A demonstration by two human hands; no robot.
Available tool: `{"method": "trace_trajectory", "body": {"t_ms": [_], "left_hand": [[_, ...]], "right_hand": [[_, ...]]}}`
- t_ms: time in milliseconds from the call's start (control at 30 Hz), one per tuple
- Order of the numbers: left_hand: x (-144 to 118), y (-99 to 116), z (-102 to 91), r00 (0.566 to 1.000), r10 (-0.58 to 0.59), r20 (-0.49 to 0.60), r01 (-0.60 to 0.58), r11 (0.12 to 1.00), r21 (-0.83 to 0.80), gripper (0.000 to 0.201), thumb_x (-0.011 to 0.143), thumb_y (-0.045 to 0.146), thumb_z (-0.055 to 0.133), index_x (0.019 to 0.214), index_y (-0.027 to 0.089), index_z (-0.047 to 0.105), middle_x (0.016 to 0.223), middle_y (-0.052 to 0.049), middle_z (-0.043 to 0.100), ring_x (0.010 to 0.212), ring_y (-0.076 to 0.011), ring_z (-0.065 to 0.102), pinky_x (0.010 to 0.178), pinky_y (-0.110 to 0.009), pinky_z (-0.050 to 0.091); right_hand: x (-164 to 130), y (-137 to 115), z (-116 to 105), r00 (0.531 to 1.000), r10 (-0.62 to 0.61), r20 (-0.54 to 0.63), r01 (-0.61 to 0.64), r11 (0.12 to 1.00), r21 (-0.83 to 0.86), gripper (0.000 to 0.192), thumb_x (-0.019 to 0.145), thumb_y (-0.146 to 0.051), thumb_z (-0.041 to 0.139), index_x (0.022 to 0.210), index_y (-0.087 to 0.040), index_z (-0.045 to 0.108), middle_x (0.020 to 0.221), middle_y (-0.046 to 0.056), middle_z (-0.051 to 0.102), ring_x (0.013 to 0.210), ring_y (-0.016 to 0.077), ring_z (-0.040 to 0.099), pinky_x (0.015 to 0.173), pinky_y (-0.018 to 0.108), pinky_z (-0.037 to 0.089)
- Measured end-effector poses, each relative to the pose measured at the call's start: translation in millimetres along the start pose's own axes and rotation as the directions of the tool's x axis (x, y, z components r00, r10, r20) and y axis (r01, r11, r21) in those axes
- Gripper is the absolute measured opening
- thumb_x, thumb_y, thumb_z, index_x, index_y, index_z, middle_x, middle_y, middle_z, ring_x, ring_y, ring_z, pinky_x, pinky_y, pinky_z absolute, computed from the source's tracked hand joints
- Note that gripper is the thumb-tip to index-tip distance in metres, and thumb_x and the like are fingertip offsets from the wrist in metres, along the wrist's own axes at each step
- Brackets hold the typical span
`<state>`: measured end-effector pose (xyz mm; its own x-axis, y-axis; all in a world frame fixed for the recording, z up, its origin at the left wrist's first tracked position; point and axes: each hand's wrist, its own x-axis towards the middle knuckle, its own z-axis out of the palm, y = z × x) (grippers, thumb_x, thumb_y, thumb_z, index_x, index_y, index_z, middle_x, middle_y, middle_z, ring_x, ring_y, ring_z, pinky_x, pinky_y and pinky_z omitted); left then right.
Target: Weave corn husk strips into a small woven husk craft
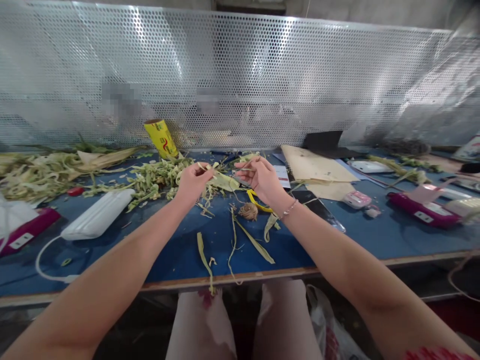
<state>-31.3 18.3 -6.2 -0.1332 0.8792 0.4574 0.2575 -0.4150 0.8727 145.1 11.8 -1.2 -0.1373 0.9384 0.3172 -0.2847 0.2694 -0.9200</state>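
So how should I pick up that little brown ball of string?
Probably from straight above, pinching the round sides of the little brown ball of string. It sits low on the blue table, with yellow-handled scissors close behind.

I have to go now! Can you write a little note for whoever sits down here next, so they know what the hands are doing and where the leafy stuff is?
Left hand: pinching a pale leaf strip above the blue table.
Right hand: pinching a thin strand, close to the left.
Nearby: small fibre ball and yellow-handled tool below the right hand; loose strips near the front edge.
Done: a leaf scrap pile lies to the left.
Left: the strip in hand.
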Motion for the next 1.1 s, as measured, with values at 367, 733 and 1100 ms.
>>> {"method": "trace_trajectory", "body": {"t_ms": [367, 733, 1100], "left_hand": [[-5, 10, 1.2, 0.992, -0.043, 0.123, 0.046, 0.999, -0.021, 0.018, 0.060, 0.030, 0.066, 0.067, 0.016, 0.059, 0.055, 0.002, 0.056, 0.050, -0.0093, 0.052, 0.053, -0.023, 0.045], [-15, 15, 10.0, 0.982, -0.091, 0.166, 0.098, 0.995, -0.032, 0.022, 0.057, 0.031, 0.069, 0.067, 0.014, 0.060, 0.055, 0.002, 0.056, 0.052, -0.0085, 0.049, 0.051, -0.021, 0.037], [-26, 23, 17.1, 0.938, -0.116, 0.327, 0.156, 0.983, -0.101, 0.016, 0.059, 0.025, 0.068, 0.066, 0.014, 0.058, 0.058, 0.001, 0.057, 0.059, -0.0097, 0.053, 0.060, -0.024, 0.041]], "right_hand": [[5, 12, -9, 0.939, -0.288, 0.190, 0.337, 0.883, -0.326, 0.016, 0.076, -0.014, 0.041, 0.089, -0.018, 0.047, 0.095, 0.006, 0.060, 0.093, 0.0127, 0.060, 0.089, 0.033, 0.045], [-4, 5, -5, 0.939, -0.252, 0.232, 0.335, 0.821, -0.462, 0.015, 0.079, -0.026, 0.048, 0.080, -0.018, 0.061, 0.073, 0.003, 0.063, 0.072, 0.0138, 0.062, 0.072, 0.031, 0.049], [-6, 1, -2, 0.849, -0.443, 0.288, 0.528, 0.689, -0.497, 0.013, 0.075, -0.018, 0.058, 0.079, -0.021, 0.070, 0.076, 0.002, 0.060, 0.071, 0.0105, 0.055, 0.064, 0.025, 0.046]]}}
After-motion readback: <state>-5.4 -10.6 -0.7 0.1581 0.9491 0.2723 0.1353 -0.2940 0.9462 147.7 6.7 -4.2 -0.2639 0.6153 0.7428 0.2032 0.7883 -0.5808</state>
